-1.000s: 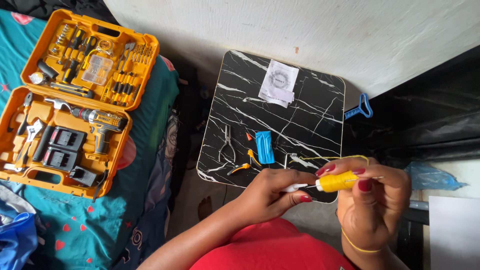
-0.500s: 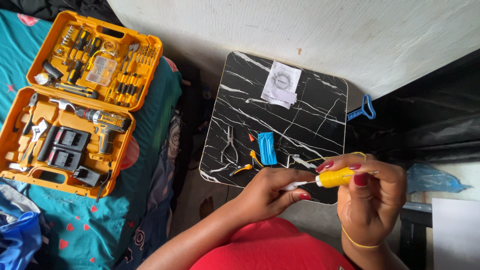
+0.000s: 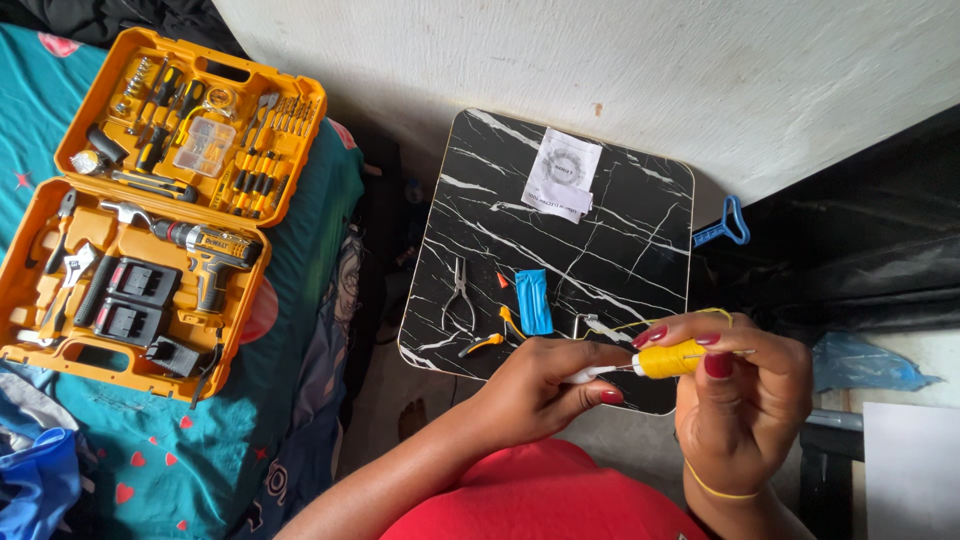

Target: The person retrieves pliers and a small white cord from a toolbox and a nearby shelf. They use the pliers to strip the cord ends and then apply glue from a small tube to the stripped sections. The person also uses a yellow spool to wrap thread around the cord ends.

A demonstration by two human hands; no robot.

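The person wears a bright red top (image 3: 545,495). Both arms are bare, with no sleeves on them. The nails (image 3: 718,365) on both hands are painted dark red. A thin yellow band (image 3: 712,486) goes around the wrist of the right hand (image 3: 745,400).

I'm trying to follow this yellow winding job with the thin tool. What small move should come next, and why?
Probably roll the yellow thread-wound spool a little between the right hand fingers while the left hand keeps the white-handled thin tool steady. A loose yellow strand arcs above the black marble-patterned table, so there is slack to take up.
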